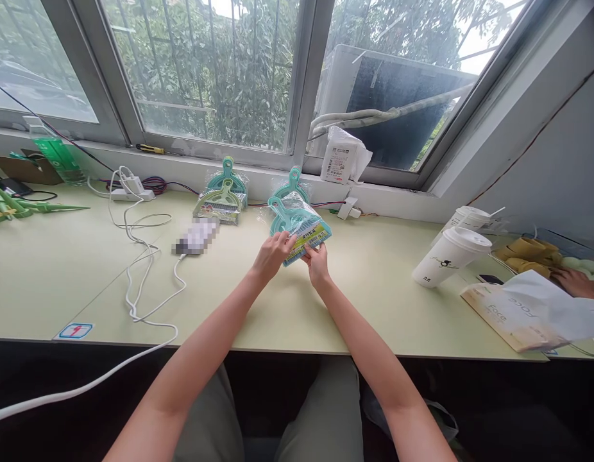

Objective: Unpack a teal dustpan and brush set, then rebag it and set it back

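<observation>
My left hand and my right hand both grip the near edge of a teal plastic-wrapped brush-and-dustpan pack, held tilted just above the pale green table. Behind it, another teal pack leans toward the window sill. To the left lie two more packs, one green and one teal behind it.
A white cable snakes over the table's left part from a charger. Two white lidded cups stand at right, beside a paper bag and another person's hand. A white packet rests on the sill.
</observation>
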Demonstrator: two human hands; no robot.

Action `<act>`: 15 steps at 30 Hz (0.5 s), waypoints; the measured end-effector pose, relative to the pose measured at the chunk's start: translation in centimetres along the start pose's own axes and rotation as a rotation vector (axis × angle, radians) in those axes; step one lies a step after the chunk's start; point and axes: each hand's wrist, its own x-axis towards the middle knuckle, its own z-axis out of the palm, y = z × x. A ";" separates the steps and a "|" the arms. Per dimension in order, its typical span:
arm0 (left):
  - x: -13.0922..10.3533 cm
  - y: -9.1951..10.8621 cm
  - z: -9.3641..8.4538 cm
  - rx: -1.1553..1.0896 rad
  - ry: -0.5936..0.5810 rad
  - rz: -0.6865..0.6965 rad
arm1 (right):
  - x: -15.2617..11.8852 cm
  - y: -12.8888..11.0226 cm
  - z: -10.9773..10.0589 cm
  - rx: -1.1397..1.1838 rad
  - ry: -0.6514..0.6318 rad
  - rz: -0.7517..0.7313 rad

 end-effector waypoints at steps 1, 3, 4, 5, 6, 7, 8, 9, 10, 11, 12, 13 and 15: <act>0.0 0.1 0.0 -0.007 -0.009 -0.002 | 0.0 -0.1 0.0 -0.008 -0.001 0.002; 0.1 0.2 0.0 -0.013 -0.014 -0.012 | -0.1 -0.1 0.0 -0.028 -0.012 0.009; 0.1 0.3 0.1 -0.012 -0.015 -0.017 | -0.1 -0.1 0.0 -0.042 -0.021 0.014; 0.1 0.3 0.2 -0.012 -0.016 -0.022 | -0.1 -0.1 0.0 -0.059 -0.033 0.018; 0.0 0.4 0.4 -0.014 -0.020 -0.028 | -0.2 -0.1 0.1 -0.075 -0.049 0.020; 0.0 0.5 0.5 -0.019 -0.024 -0.034 | -0.2 -0.1 0.2 -0.091 -0.067 0.020; 0.0 0.5 0.6 -0.028 -0.025 -0.040 | -0.3 -0.1 0.2 -0.106 -0.086 0.017; -0.1 0.5 0.7 -0.043 -0.021 -0.045 | -0.3 -0.1 0.3 -0.118 -0.106 0.011; -0.1 0.5 0.8 -0.061 -0.008 -0.048 | -0.4 -0.2 0.4 -0.128 -0.126 0.004; -0.1 0.5 0.8 -0.085 0.016 -0.049 | -0.5 -0.2 0.5 -0.138 -0.146 -0.005; -0.1 0.5 0.9 -0.116 0.047 -0.048 | -0.6 -0.3 0.6 -0.147 -0.165 -0.014; 0.0 0.4 0.9 -0.152 0.081 -0.045 | -0.7 -0.4 0.8 -0.157 -0.182 -0.021; 0.0 0.3 0.9 -0.226 0.125 -0.039 | -0.9 -0.4 1.0 -0.170 -0.209 -0.025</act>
